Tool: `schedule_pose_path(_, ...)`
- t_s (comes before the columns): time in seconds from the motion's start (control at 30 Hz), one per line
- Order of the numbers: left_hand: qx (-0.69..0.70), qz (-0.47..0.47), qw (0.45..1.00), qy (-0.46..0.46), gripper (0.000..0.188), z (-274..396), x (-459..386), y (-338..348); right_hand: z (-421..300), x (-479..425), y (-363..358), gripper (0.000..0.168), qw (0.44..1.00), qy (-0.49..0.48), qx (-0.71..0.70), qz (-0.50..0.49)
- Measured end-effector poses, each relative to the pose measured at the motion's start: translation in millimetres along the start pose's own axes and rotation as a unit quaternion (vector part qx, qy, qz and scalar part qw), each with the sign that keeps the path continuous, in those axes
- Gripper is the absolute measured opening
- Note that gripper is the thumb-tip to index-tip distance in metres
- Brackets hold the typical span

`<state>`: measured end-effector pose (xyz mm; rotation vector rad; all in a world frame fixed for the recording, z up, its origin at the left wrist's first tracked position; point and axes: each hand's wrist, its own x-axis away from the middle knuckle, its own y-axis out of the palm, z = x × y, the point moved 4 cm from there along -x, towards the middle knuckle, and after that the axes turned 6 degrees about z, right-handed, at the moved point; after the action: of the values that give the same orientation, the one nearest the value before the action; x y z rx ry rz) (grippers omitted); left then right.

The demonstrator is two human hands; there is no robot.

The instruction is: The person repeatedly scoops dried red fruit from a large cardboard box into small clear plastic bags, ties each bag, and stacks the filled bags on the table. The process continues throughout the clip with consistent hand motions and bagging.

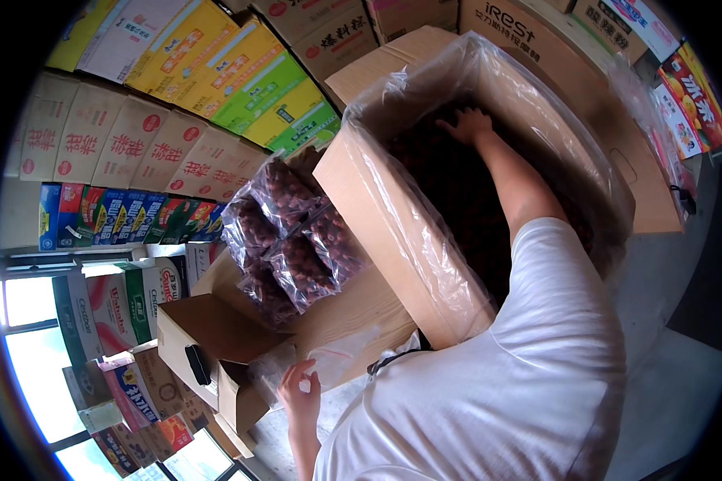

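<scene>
My right hand (470, 125) reaches deep into a large cardboard carton (391, 240) lined with a clear plastic bag (517, 90). Its fingers are spread over a mass of dark red dried fruit (457, 192), which look like jujubes in the shadow. Lower down, my left hand (299, 385) is at the table's edge, thumb and fingers curled almost into a ring. Clear plastic bags (343, 356) lie beside and behind it; whether it pinches one cannot be told. Several filled clear bags of the same fruit (304, 264) are grouped on the wood-grain table (361, 306), left of the carton.
An open, smaller cardboard box (222, 330) stands beside my left hand, with a black object (197, 364) on it. Stacked cartons (132, 144) rise behind the bags. A large flat brown carton (541, 48) is beyond the lined one. Windows (36, 367) are at the left.
</scene>
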<state>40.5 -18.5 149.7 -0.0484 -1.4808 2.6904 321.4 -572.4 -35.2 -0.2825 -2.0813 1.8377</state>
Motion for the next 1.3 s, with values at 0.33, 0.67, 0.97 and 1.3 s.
schedule_pose_path(0.33, 0.002, -0.025, 0.999, 0.022, 0.028, 1.9, -6.9, 3.7, -0.7, 15.1, 16.3, 0.100, 0.998, 0.002, -0.054, -0.037)
schedule_pose_path(0.67, 0.018, -0.058, 0.996, 0.067, 0.029, 15.2, -23.2, 13.1, -26.4, 63.0, 3.6, 0.099, 0.993, -0.100, -0.028, -0.048)
schedule_pose_path(0.97, 0.015, -0.047, 0.996, 0.074, 0.027, 15.6, -24.5, 8.8, -43.4, 105.0, -7.1, 0.091, 0.945, -0.205, 0.008, -0.254)
schedule_pose_path(1.3, 0.007, -0.042, 0.997, 0.071, 0.029, 8.2, -20.1, 7.8, -118.3, 60.3, -30.7, 0.064, 0.944, -0.300, -0.133, 0.021)
